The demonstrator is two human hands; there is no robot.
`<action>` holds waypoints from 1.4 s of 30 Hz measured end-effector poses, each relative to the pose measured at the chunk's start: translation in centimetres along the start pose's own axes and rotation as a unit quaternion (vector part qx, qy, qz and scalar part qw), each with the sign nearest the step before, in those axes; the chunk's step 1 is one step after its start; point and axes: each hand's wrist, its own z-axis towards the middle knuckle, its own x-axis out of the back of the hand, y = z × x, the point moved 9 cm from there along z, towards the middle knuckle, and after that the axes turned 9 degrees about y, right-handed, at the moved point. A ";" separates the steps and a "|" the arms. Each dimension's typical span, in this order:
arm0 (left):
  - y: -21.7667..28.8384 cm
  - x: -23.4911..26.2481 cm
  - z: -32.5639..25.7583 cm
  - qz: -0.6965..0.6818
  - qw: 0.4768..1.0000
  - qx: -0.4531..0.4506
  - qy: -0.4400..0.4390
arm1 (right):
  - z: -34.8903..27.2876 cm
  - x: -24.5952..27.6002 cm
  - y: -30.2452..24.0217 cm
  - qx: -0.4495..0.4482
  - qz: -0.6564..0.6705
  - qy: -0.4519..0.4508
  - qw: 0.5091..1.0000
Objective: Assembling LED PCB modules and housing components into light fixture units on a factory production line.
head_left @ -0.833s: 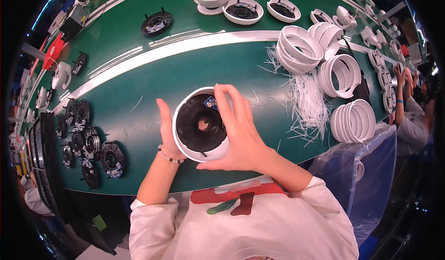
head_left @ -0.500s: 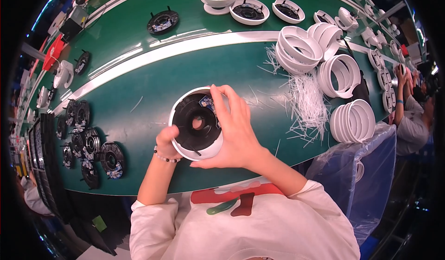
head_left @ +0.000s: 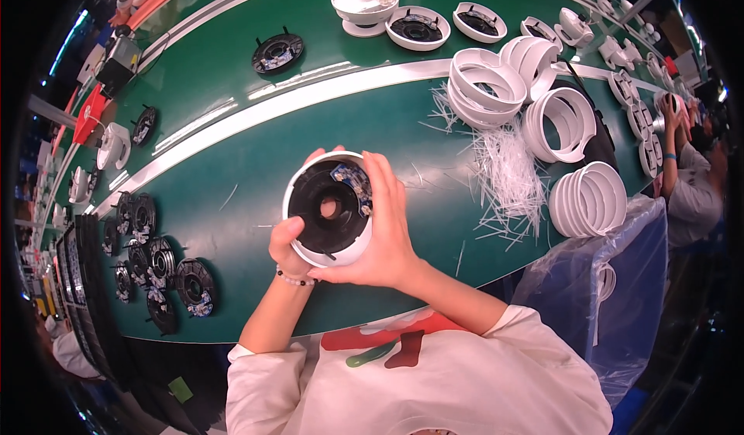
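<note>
Both hands grip a white round plastic housing (head_left: 353, 254) above the middle of the green table. A black disc (head_left: 312, 214) with a centre hole sits inside its rim, and a small blue circuit board (head_left: 353, 181) shows on the disc's upper right. My left hand (head_left: 288, 247) closes on the housing's left side, thumb at the rim; its other fingers are mostly hidden behind. My right hand (head_left: 387, 226) wraps the right side, fingers reaching up along the rim.
Several black discs with boards (head_left: 159, 261) lie at left. On the right stand stacked white rings (head_left: 589, 200) beside a heap of thin white strips (head_left: 508, 175). A plastic-lined blue bin (head_left: 628, 295) is at lower right. White housings (head_left: 417, 29) sit beyond the pale rail (head_left: 271, 110).
My right-hand fingers have come down a little along the rim, and fingertips now show behind the housing's top. My left thumb has moved inward over the rim. The view has shifted slightly.
</note>
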 end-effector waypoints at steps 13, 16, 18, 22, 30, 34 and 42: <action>13.0 16.3 17.6 0.008 0.954 -0.158 0.254 | 12.0 12.6 7.1 0.115 -0.372 0.081 0.918; 15.3 21.2 22.4 0.013 0.944 -0.157 0.289 | 11.4 12.3 9.9 0.061 -0.401 0.016 0.914; 16.1 23.0 23.8 0.026 0.914 -0.166 0.369 | 11.1 13.3 9.5 0.078 -0.370 0.050 0.924; 22.4 21.0 22.5 0.557 0.560 -0.367 0.491 | 10.2 13.6 5.0 0.112 -0.302 0.107 0.941; 9.0 2.3 31.4 0.818 0.412 -0.400 0.031 | -2.2 0.3 -2.8 0.252 -0.065 -0.193 0.946; 6.6 3.8 34.3 0.872 0.460 -0.166 0.016 | -7.8 -3.7 0.9 0.171 -0.135 -0.434 0.874; 9.2 2.7 23.7 0.678 0.682 -0.269 0.044 | -3.1 -3.3 1.7 0.064 -0.220 -0.381 0.896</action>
